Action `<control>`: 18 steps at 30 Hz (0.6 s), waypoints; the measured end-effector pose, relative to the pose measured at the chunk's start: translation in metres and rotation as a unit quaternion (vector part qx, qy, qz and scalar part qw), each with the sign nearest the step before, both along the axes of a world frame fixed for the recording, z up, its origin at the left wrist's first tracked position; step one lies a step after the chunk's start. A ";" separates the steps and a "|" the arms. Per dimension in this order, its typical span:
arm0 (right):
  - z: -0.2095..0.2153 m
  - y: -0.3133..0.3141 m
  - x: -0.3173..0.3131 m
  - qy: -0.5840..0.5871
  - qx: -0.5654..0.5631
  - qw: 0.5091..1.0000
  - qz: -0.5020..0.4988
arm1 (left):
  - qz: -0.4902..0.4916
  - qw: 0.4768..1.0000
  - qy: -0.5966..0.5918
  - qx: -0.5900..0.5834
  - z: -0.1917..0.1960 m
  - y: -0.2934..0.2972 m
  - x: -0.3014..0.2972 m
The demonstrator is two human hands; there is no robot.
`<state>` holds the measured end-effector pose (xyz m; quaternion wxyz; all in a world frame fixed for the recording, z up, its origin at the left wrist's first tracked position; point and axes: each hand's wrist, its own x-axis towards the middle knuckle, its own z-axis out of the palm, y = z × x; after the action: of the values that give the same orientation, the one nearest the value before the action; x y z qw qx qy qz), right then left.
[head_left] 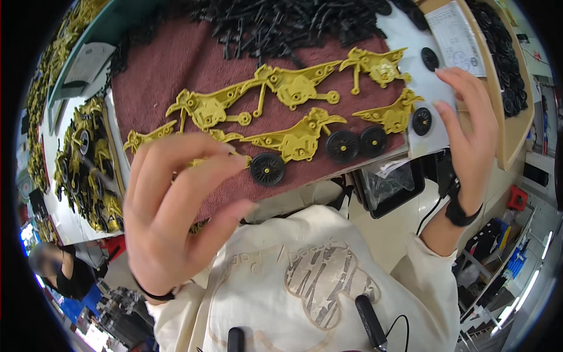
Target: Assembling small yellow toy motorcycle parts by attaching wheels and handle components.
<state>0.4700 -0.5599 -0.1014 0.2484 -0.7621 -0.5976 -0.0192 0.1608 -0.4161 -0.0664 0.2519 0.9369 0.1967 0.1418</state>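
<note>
Wheels (268, 169) beside yellow frames (297, 141) suggested a laying-out step; we held left hand (167, 220) and right hand (472, 138) spread; the next pickup likely called for a fingertip pinch.

Left hand (167, 214) loosely curled; right hand (472, 130) spread.
</note>
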 end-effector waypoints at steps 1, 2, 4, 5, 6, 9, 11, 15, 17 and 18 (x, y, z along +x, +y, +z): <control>0.000 0.003 0.011 0.006 -0.025 1.000 -0.011 | -0.026 1.000 0.002 -0.013 0.003 0.010 0.009; -0.001 0.003 0.021 0.000 -0.017 1.000 -0.014 | -0.028 1.000 -0.003 -0.005 0.003 0.020 0.022; -0.009 0.006 0.036 0.010 -0.049 0.998 0.027 | -0.147 0.988 -0.005 -0.042 0.005 0.044 0.060; -0.014 0.007 0.041 0.003 -0.041 0.999 0.022 | -0.194 0.981 -0.018 0.005 -0.002 0.057 0.084; -0.019 0.006 0.045 -0.006 -0.052 0.998 0.026 | -0.205 0.978 -0.011 -0.031 -0.007 0.066 0.109; -0.030 0.009 0.043 -0.022 -0.102 0.994 0.028 | -0.222 0.972 -0.060 0.051 -0.035 0.100 0.177; -0.027 0.011 0.039 -0.005 -0.076 0.996 0.044 | -0.213 0.965 -0.102 0.110 -0.052 0.119 0.212; -0.019 0.011 0.041 0.050 -0.117 0.991 0.031 | -0.149 0.972 -0.123 0.133 -0.081 0.132 0.267; -0.024 0.007 0.043 0.055 -0.083 0.993 0.057 | -0.098 0.974 -0.057 0.197 -0.083 0.125 0.278; -0.025 0.004 0.042 0.063 -0.067 0.994 0.059 | -0.094 0.968 -0.051 0.229 -0.085 0.123 0.284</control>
<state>0.5124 -0.5558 -0.1269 0.2345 -0.7403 -0.6246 0.0832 0.4449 -0.2929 -0.1512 0.0529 0.9753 0.0567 0.2067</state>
